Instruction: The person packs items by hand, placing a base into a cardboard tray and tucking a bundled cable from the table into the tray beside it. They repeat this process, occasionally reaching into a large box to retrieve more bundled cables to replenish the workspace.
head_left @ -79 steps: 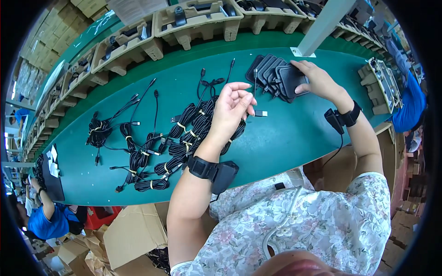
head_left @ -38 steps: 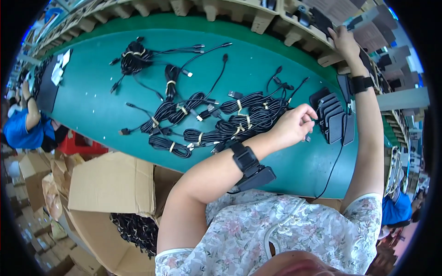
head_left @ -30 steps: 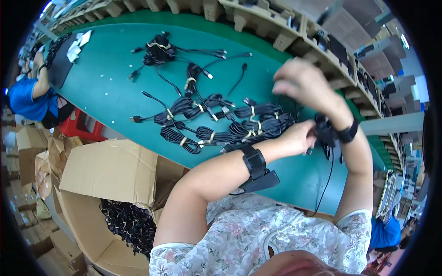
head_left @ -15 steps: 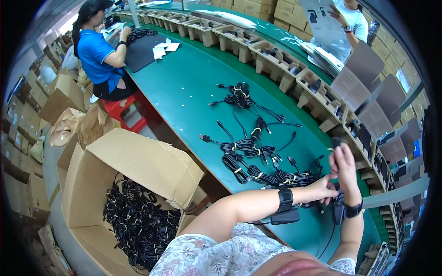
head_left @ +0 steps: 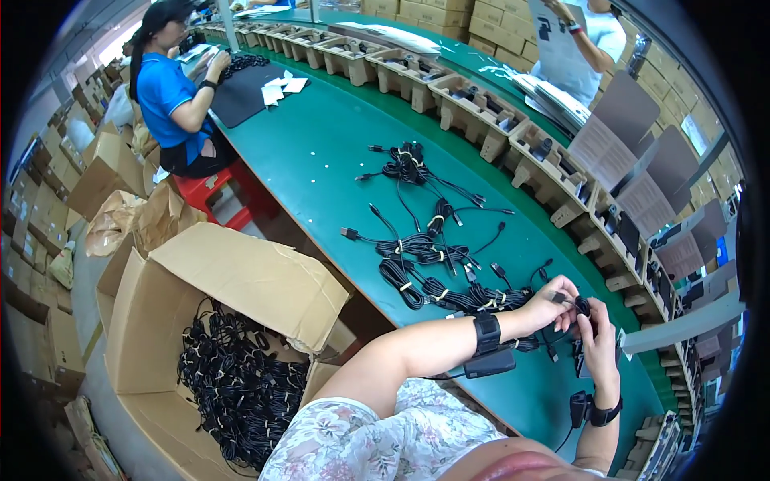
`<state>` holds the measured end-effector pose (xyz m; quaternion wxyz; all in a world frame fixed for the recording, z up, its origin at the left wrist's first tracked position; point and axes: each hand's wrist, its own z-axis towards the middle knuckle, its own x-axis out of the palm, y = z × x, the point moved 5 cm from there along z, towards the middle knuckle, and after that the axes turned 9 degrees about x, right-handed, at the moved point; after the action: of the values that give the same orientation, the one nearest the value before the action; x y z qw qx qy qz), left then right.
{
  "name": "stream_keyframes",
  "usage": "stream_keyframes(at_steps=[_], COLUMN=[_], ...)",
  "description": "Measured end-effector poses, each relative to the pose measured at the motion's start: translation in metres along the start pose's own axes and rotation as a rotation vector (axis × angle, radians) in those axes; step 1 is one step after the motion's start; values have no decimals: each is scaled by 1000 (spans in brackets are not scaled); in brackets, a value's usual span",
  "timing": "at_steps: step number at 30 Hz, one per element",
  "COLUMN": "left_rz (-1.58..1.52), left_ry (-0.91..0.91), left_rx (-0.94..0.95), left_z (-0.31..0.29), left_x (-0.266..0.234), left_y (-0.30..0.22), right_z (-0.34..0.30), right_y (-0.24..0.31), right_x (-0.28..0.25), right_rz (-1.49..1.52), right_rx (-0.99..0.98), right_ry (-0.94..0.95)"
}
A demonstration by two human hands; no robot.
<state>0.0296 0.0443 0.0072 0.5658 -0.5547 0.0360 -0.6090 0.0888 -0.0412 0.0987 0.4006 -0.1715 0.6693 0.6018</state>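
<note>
Both hands meet over the right part of the green table. Between them is a small coiled black cable (head_left: 582,305), with a dark plug sticking out beside the left fingers. My left hand (head_left: 542,308) is closed on it from the left, fingers bent. From the right, my right hand (head_left: 598,343) pinches the same cable with thumb and fingers. Fingers cover much of the coil. Just left of my hands lies a row of tied black cables (head_left: 433,248), spread along the table with their plugs loose. Each wrist wears a black strap with a small box.
An open carton (head_left: 233,264) full of black cables stands left of the table (head_left: 321,192). Moulded pulp trays (head_left: 545,164) with black parts line the far side, some with upright brown cards. A co-worker in blue (head_left: 172,96) sits far left; another person (head_left: 585,48) stands far right holding a sheet.
My right hand has come down from its raised position, and my left hand has risen slightly. They now meet at the cable. The view has shifted slightly.
</note>
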Motion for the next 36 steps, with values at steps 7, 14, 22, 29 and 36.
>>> stream_keyframes(at_steps=[7,14,22,29,36], left_rz=[226,272,274,211,210], left_ry=[-1,94,85,43,54], left_rx=[-68,-230,-257,-277,-250], left_z=[3,0,-9,-5,-5], left_x=[2,7,9,10,5], left_y=[1,16,15,9,15], right_z=[25,104,201,269,267], right_y=[-1,-19,-26,-57,-81], right_x=[-62,-132,-112,-56,-64], right_rz=[-382,-744,-1144,-1317,-533], right_rx=[-277,-148,-308,51,447], right_ry=[-504,-718,-624,-246,-198])
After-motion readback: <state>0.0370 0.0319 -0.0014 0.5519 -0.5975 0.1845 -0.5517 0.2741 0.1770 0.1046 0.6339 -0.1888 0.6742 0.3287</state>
